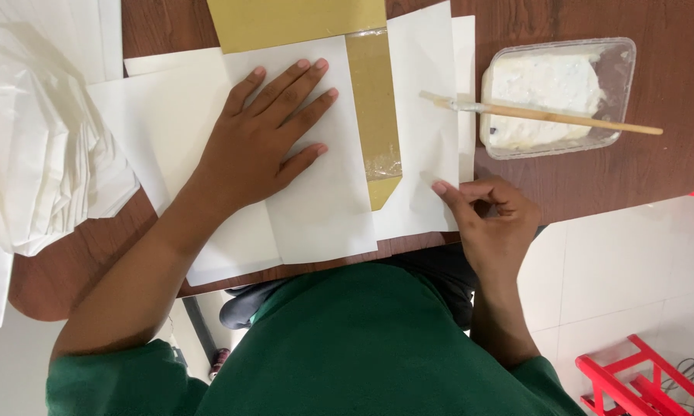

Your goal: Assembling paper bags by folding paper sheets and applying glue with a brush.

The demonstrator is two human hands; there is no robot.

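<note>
My left hand [266, 139] lies flat, fingers spread, pressing on a cream folded paper piece [324, 208] on the brown table. Beside it runs a gold strip [374, 100] shiny with wet glue, part of a gold sheet [293, 21] that reaches the far edge. My right hand [489, 219] pinches the near right corner of the cream paper flap [424, 131] between thumb and forefinger. A brush [547, 115] rests across a clear tub of white paste [555, 92], its bristle end over the paper flap.
A pile of crumpled white paper [31, 131] fills the left side of the table [655, 169]. More cream sheets [154, 115] lie under my left hand. A red plastic object [640, 381] stands on the tiled floor at the lower right.
</note>
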